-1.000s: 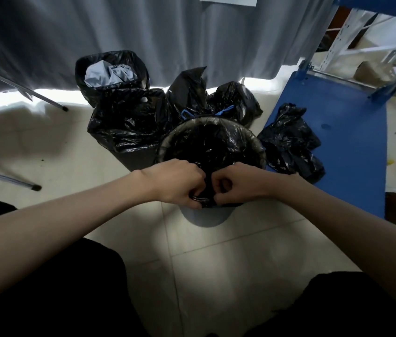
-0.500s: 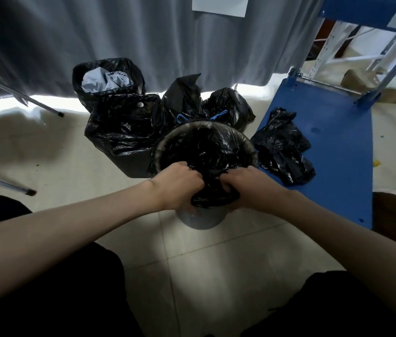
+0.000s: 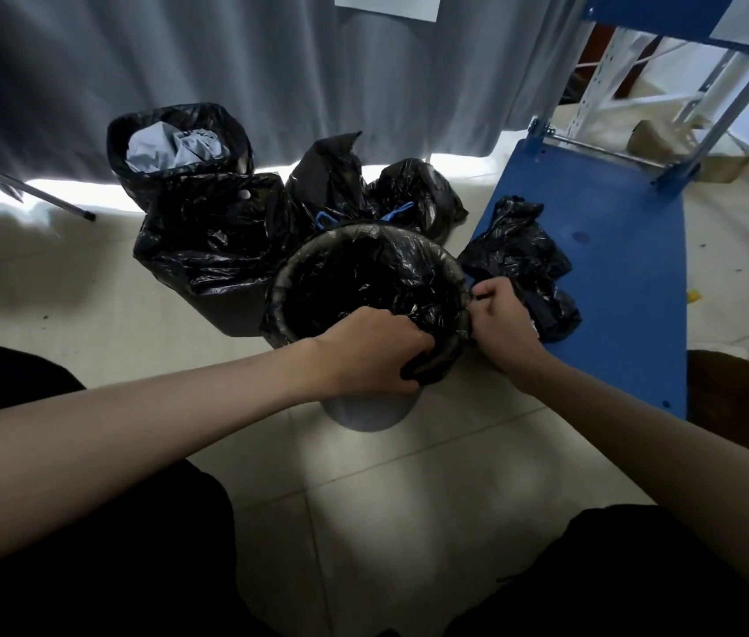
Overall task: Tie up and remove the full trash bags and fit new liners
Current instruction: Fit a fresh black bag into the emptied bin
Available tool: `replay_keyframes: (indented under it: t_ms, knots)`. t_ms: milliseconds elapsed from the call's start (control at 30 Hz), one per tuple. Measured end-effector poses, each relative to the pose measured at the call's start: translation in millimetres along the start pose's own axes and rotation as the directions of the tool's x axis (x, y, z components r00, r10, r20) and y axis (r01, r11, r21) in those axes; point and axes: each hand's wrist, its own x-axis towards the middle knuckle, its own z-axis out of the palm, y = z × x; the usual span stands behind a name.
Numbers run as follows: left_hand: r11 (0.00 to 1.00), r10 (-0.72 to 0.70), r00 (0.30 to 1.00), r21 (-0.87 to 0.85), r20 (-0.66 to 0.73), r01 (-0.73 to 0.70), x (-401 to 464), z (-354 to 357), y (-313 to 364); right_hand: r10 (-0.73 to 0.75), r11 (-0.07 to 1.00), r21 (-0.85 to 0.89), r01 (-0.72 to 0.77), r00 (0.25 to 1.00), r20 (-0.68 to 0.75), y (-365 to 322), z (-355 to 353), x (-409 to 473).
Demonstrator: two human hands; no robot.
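Note:
A round grey bin (image 3: 366,413) stands on the tiled floor in front of me with a black liner (image 3: 363,278) folded over its rim. My left hand (image 3: 370,354) grips a bunch of the liner at the near rim. My right hand (image 3: 499,321) pinches the liner's edge at the right side of the rim. Behind it stand a dark bin covered by a black bag (image 3: 212,241) and another bin (image 3: 177,140) lined in black with grey paper inside. Tied black bags (image 3: 382,186) with blue drawstrings lie behind the round bin.
A loose black bag (image 3: 524,264) lies on a blue shelf board (image 3: 625,278) to the right, under a blue and white metal rack (image 3: 726,75). A grey curtain (image 3: 271,66) hangs behind. Metal stand legs (image 3: 42,200) cross the floor at the left.
My hands were together at the near rim, bunching the liner. Now the right hand has moved to the right side of the rim, spreading the liner, while the left stays at the near edge.

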Motion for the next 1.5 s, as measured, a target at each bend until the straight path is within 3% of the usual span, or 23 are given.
replay_keyframes:
  t_ms: [100, 300, 433, 667, 833, 1033, 1167, 1267, 1367, 1500]
  knots:
    - [0.998, 0.029, 1.0, 0.064, -0.01, -0.028, 4.9, -2.7, 5.8, 0.202, 0.969, 0.139, -0.206, 0.978, 0.042, -1.5, -1.0, 1.4]
    - [0.997, 0.012, 1.0, 0.082, 0.014, -0.013, 7.4, -4.0, 9.2, 0.342, 0.897, 0.272, -0.347, 0.937, 0.066, -0.8, -6.2, 3.6]
    - [0.994, 0.009, 1.0, 0.105, 0.024, -0.012, 6.3, -2.9, 8.8, 0.367, 0.88, 0.272, -0.39, 0.921, 0.133, 4.1, -6.1, 0.7]
    - [0.977, 0.029, 1.0, 0.21, -0.004, -0.028, 9.3, 6.6, 9.6, 0.277, 0.934, 0.223, -0.277, 0.96, 0.035, -6.5, -2.1, -1.9]
    - [0.966, 0.024, 0.999, 0.257, -0.029, -0.016, 11.9, 13.3, 10.9, 0.254, 0.946, 0.193, -0.261, 0.965, 0.061, -14.1, -1.1, -4.7]
    - [0.954, 0.041, 0.998, 0.299, -0.039, -0.028, 12.1, 13.6, 13.3, 0.312, 0.897, 0.259, -0.358, 0.929, 0.202, -14.6, -8.3, -7.2]
    - [0.949, 0.049, 0.998, 0.312, -0.027, -0.038, 11.8, 16.4, 12.9, 0.334, 0.907, 0.143, -0.396, 0.883, 0.33, -10.1, -4.1, -5.4]
    - [0.972, 0.001, 0.999, 0.237, -0.048, 0.01, 13.4, 13.8, 7.7, 0.29, 0.957, -0.024, -0.29, 0.941, 0.177, -9.3, 3.7, 1.9]
    - [0.989, -0.087, 0.98, 0.099, -0.177, 0.106, 19.6, -2.8, -2.8, 0.05, 0.978, -0.202, -0.045, 0.999, 0.022, -16.3, 4.1, 12.8]
    - [0.973, -0.204, 0.944, 0.054, -0.259, 0.225, 31.7, -18.9, -40.3, -0.257, 0.817, -0.507, 0.273, 0.961, 0.104, -40.3, 7.8, 24.1]
